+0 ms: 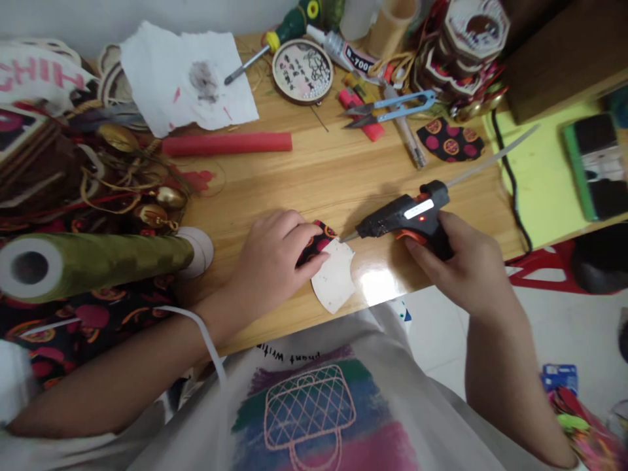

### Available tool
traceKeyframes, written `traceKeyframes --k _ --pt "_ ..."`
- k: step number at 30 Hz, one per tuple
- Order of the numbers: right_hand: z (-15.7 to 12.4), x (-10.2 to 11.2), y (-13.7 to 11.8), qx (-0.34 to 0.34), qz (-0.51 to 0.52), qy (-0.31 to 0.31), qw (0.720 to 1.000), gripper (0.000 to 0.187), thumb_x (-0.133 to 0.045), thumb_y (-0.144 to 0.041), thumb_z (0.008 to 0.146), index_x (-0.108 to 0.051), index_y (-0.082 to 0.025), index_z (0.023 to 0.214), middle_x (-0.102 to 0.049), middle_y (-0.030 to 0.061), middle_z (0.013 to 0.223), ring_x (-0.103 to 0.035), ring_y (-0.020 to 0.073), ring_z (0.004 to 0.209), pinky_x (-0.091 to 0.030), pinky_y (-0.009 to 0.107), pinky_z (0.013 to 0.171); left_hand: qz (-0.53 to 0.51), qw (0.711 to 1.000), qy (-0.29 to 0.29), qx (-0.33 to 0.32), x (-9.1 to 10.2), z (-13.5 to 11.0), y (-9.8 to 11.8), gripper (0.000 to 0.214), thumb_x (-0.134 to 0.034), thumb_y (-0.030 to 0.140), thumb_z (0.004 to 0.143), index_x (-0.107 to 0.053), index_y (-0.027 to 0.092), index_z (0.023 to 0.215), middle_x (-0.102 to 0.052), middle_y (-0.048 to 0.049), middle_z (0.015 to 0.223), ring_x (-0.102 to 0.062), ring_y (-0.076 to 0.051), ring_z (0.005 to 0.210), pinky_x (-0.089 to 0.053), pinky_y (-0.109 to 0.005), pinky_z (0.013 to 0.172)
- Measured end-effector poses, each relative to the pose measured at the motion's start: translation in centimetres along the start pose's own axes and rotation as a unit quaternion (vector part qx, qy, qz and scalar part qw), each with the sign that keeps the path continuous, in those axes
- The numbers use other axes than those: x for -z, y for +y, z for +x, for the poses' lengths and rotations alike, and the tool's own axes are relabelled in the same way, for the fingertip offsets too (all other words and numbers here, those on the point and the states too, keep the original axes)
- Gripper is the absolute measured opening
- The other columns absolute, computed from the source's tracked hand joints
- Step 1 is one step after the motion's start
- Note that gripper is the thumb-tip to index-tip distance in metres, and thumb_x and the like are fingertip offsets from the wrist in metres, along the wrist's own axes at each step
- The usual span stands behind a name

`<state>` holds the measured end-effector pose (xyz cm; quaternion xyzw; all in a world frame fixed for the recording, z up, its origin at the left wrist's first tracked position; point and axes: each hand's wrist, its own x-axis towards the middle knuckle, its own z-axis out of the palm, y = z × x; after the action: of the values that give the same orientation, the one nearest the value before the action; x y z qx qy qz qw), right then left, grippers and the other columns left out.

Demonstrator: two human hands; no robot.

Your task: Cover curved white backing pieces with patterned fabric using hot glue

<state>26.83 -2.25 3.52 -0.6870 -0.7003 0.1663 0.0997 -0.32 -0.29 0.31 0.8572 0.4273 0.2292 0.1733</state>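
My right hand (458, 261) is closed round a black hot glue gun (407, 219) with an orange trigger and a clear glue stick out the back. Its nozzle tip touches the top edge of a white card piece (336, 281) lying on the wooden table (318, 170). My left hand (275, 258) presses down on that card piece, fingers pinched over a fold of black fabric with pink dots (318, 239) at the card's upper edge.
A green roll (98, 261) lies at the left over patterned fabric. Further back are a red foam stick (228, 144), crumpled paper (189, 78), a round embroidered disc (303, 70), blue snips (392, 108), a dotted fabric piece (449, 140) and a glue tube (338, 49).
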Motion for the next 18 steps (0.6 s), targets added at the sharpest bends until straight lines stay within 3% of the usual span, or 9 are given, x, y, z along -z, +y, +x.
traceKeyframes --k 18 --pt "-1.0 0.7 1.4 -0.021 0.015 -0.018 0.999 0.021 -0.058 -0.044 0.079 -0.054 -0.023 0.081 -0.054 -0.0005 0.062 -0.049 0.0159 0.053 -0.034 0.029 0.05 0.012 1.0 -0.003 -0.001 0.0 0.1 0.1 0.015 -0.066 0.03 0.088 -0.063 0.017 0.095 -0.065 -0.0072 0.09 -0.06 -0.024 0.084 -0.048 -0.038 0.073"
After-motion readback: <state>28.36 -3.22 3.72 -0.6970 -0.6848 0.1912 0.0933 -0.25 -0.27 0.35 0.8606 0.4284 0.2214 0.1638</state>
